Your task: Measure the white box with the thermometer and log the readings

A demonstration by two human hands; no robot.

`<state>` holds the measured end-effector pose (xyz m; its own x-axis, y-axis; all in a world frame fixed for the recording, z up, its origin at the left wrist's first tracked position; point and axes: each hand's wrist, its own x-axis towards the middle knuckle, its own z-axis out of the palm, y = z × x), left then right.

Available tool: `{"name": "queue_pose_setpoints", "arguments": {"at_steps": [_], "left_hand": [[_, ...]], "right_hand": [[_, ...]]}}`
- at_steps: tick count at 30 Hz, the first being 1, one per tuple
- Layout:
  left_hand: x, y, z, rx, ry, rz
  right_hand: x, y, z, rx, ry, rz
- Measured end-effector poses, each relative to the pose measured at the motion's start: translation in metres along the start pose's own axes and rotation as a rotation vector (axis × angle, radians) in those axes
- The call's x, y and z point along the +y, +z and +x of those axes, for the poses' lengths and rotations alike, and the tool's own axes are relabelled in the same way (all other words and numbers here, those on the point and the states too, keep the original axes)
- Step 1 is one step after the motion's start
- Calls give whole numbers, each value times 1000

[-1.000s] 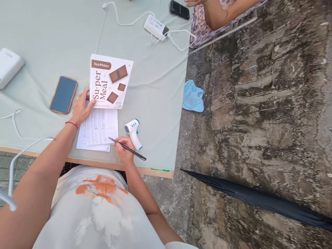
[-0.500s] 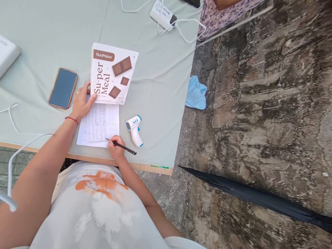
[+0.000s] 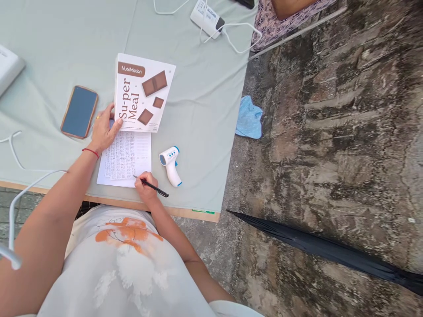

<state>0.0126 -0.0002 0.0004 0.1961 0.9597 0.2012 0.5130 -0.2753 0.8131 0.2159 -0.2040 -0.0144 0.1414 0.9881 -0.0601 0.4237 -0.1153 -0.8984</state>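
My left hand (image 3: 105, 128) is closed on the lower left corner of a white and brown box (image 3: 150, 99) marked "Su-per Meal", its thumb on the front face. Under the box, sheets of paper (image 3: 124, 158) with dense handwriting stick out toward me; their upper part is hidden. In my right hand (image 3: 146, 185) is a black pen (image 3: 155, 188), its tip at the lower right of the written lines. A white and blue infrared thermometer (image 3: 171, 166) lies just right of the papers. Left of my left hand rests a phone (image 3: 79, 112) in an orange-brown case.
A pale green cloth (image 3: 201, 167) covers the table. Farther back lies a white power bank (image 3: 207, 18) with white cables. A white device (image 3: 9, 68) stands at the left edge. Blue cloth (image 3: 249, 118) hangs at the right edge; a folded black umbrella (image 3: 317, 246) crosses over the stone ground.
The pen has tilted slightly in my right hand, and its back end has swung a little to the left. My left hand and the box stay in place.
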Motion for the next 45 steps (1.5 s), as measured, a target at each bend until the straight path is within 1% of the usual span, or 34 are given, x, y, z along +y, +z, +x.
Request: {"name": "queue_pose_setpoints", "arguments": {"at_steps": [10,14,20,25,31,38,41,45], "left_hand": [[-2,1,1,6,-6,-12],[-3,1,1,-10,-21,2],[-3,1,2,18,-1,2],[-1,1,1,18,5,14],[1,-1,1,14,11,14],[4,-2,0,4,6,3],[4,-2,0,3,3,2],[3,-2,0,5,9,7]], "right_hand": [[-1,-3,2,-41,2,-11],[1,-1,2,-30,-2,6],[2,0,2,-23,24,4],[2,0,2,-30,-5,-7],[4,1,1,19,-100,3],[5,1,1,33,-167,-1],[5,0,2,40,-175,1],[7,0,1,18,-149,3]]}}
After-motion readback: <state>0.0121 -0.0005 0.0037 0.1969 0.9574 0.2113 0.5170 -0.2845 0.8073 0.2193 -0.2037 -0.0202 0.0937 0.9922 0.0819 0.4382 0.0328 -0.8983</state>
